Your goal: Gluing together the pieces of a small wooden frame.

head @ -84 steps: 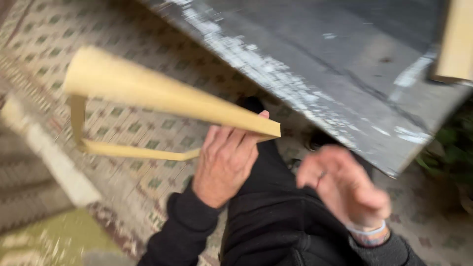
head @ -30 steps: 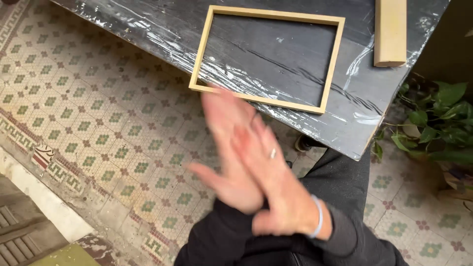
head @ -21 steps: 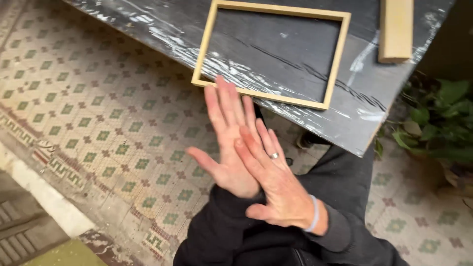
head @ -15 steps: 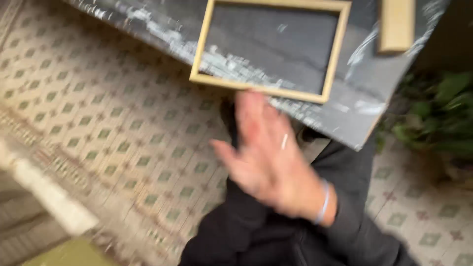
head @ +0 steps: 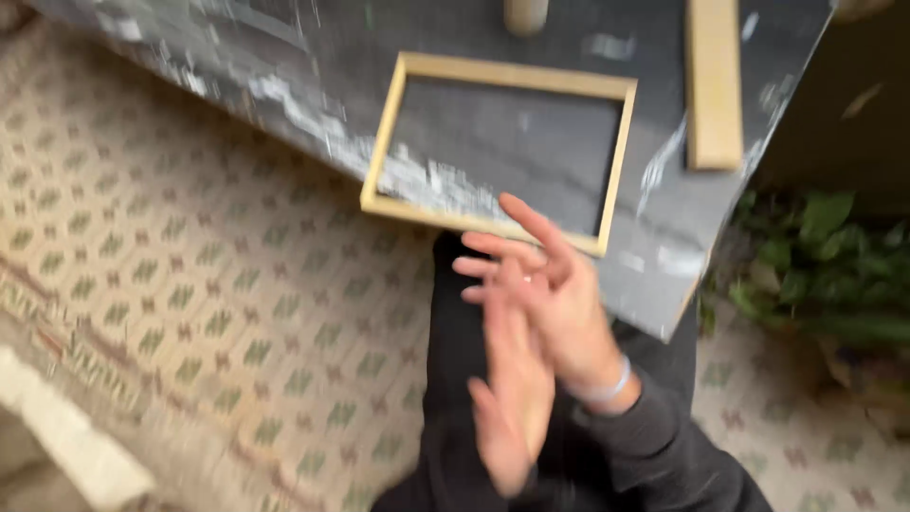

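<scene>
Hands pressed palm to palm below the frame, holding nothing.

Right hand [head: 555, 303] lies over left hand [head: 512, 398], fingers [head: 526, 220] straight and wide, nothing gripped; blurred w/ motion. Wooden frame [head: 498, 152] lies flat on the dark surface [head: 664, 237], near its front edge, just above the fingertips, not touched. Wood strip [head: 713, 85] lies to the right, apart from frame. Vs 0.5 s ago: both hands sit lower-right, left hand shows again; frame unmoved on surface. Plant [head: 825, 275] at right, tiled floor [head: 190, 284] below.
</scene>
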